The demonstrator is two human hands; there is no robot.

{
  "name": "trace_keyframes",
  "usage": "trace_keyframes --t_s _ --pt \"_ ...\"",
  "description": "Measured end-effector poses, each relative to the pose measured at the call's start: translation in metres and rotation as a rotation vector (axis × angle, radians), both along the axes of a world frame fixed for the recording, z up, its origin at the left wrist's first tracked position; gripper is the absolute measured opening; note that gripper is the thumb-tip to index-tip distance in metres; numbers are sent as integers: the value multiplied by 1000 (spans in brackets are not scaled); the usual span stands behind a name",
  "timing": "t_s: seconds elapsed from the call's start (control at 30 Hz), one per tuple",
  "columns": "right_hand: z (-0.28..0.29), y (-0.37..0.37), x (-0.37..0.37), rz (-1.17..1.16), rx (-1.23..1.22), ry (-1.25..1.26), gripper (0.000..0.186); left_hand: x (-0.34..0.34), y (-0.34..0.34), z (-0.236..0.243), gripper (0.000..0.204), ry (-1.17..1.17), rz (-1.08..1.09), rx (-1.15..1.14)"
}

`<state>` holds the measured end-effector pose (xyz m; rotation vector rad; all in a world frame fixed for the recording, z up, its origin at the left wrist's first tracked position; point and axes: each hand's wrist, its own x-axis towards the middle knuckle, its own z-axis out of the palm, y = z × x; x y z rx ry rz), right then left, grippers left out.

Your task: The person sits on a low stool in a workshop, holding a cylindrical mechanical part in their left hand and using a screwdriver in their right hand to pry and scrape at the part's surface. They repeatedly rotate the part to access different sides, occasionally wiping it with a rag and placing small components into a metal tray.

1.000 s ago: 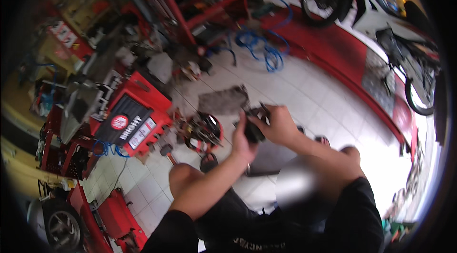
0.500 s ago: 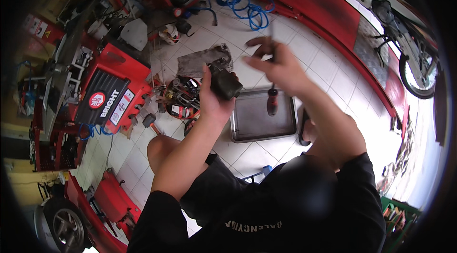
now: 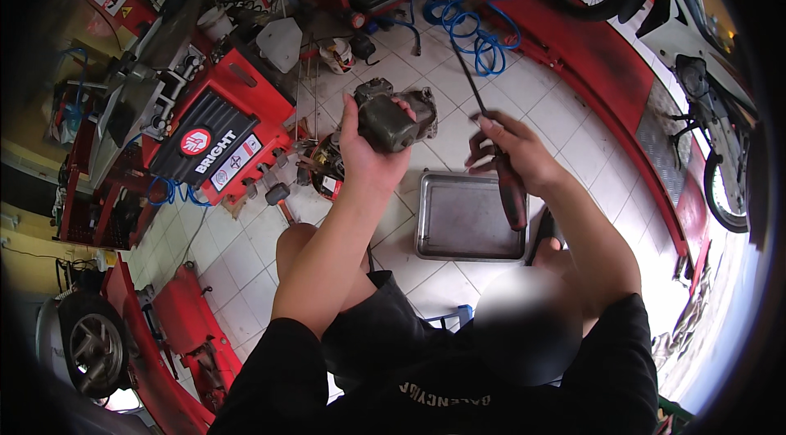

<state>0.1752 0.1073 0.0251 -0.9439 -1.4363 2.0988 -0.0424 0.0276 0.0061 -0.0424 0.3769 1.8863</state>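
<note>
A dark, boxy metal part rests above the floor in the upturned left hand, whose fingers curl around its sides. The right hand, well apart from it, loosely grasps a long screwdriver, shaft pointing away from the body, some fingers half bent. Beyond the part, a grimy grey piece lies partly hidden. Below the right hand sits a shallow metal tray with a raised rim. Leftward, a container of tools, a hammer and a bulky red machine crowd that side. White tiles stretch rightward to the long edge of a red platform; ahead, a coiled blue hose lies near it.
</note>
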Motion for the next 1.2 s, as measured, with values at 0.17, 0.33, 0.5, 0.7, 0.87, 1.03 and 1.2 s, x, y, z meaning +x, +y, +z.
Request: trace_keyframes --t_s 0.17,0.33,0.5,0.7,0.87,1.03,1.2 --pt "-3 -11 3 78 112 -285 46 2 2 2 51 85 12 -60" --pt "24 -32 5 105 705 -403 34 -1 0 1 50 197 81 -94" --pt "23 -48 9 154 946 -424 23 -1 1 3 53 209 107 -138" --pt "24 -53 15 115 961 -470 23 2 1 7 52 237 149 -167" --pt "23 -54 19 109 978 -473 24 2 0 4 47 259 110 -110" --pt "23 -54 20 104 1000 -482 24 5 2 6 52 260 159 -158" --pt "22 -54 20 103 1013 -491 24 3 3 2 53 260 154 -147"
